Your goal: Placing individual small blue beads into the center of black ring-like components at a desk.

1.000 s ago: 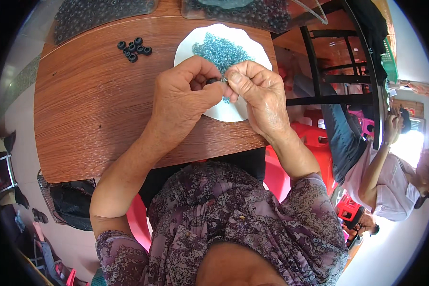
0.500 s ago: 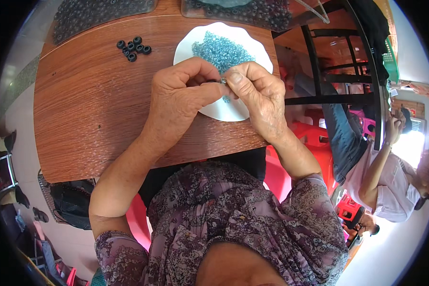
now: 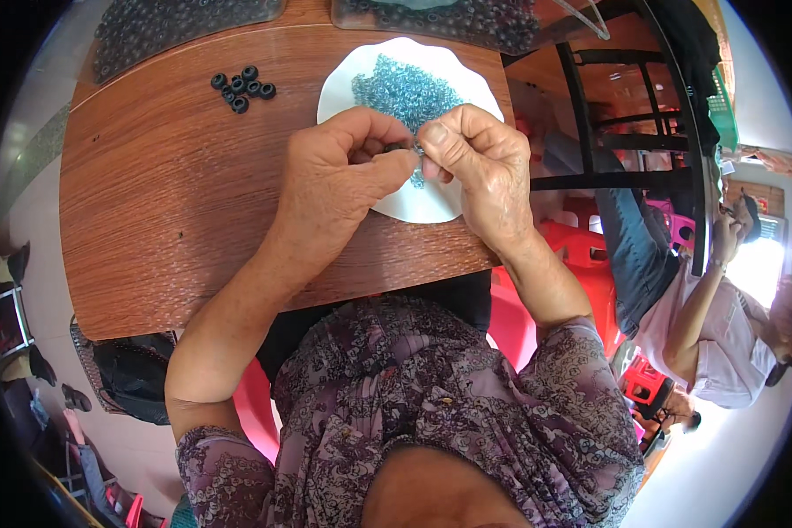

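Over a white scalloped plate (image 3: 341, 82), both hands meet fingertip to fingertip. My left hand (image 3: 339, 167) is closed in a pinch, and a small dark piece (image 3: 393, 148) shows partly between its fingers. My right hand (image 3: 484, 163) pinches beside it, with a tiny shiny clear bead (image 3: 418, 151) at the fingertips, mostly covered. A heap of clear blue beads (image 3: 405, 92) lies on the plate, and a few more show below the hands. Several black ring-shaped pieces (image 3: 240, 88) sit in a cluster on the wooden table to the left.
Two clear containers of dark ring-shaped pieces, a left one (image 3: 176, 31) and a right one (image 3: 493, 25), stand along the far edge of the table (image 3: 150, 202). A black metal frame (image 3: 616, 182) and red stools (image 3: 576, 255) are at the right. Another person (image 3: 713, 343) sits beyond them.
My right fingertips have shifted slightly and now cover more of the tiny bead. My left hand keeps its pinch, nearly still. The view has drifted a little.
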The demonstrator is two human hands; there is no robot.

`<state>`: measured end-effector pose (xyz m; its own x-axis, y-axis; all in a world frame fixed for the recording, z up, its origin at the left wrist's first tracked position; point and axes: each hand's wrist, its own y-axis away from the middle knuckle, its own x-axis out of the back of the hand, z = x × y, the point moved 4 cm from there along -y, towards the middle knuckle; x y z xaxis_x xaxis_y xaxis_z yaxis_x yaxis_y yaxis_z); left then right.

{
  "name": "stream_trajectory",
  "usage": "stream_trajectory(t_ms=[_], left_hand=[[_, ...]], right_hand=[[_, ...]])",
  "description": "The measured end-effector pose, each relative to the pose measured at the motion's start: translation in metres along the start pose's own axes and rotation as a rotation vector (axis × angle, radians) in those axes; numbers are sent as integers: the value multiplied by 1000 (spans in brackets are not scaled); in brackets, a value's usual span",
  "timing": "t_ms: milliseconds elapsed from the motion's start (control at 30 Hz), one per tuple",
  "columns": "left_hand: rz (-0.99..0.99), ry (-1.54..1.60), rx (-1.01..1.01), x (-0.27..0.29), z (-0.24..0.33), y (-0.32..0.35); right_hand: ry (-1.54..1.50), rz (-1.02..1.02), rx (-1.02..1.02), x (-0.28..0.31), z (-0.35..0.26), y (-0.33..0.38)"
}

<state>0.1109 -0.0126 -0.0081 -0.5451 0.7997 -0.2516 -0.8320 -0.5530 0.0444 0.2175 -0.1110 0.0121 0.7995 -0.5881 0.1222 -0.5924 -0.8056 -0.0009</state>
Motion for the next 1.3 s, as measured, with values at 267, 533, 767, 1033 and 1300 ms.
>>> stream_trajectory(t_ms=[267,533,767,1033,1300], left_hand=[[1,-96,-70,3,0,1],[-13,-341,-193,3,5,3],[-46,11,-86,3,5,-1],[-105,27,13,3,9,-3],[-92,560,270,25,0,-3]], right_hand=[[2,-69,-36,-4,-2,-1],[-213,-117,-210,-3,6,-3],[-157,-106,-86,-4,9,-4],[-159,-114,-129,-6,-4,-6],[-136,-127,-80,-24,-18,-15]])
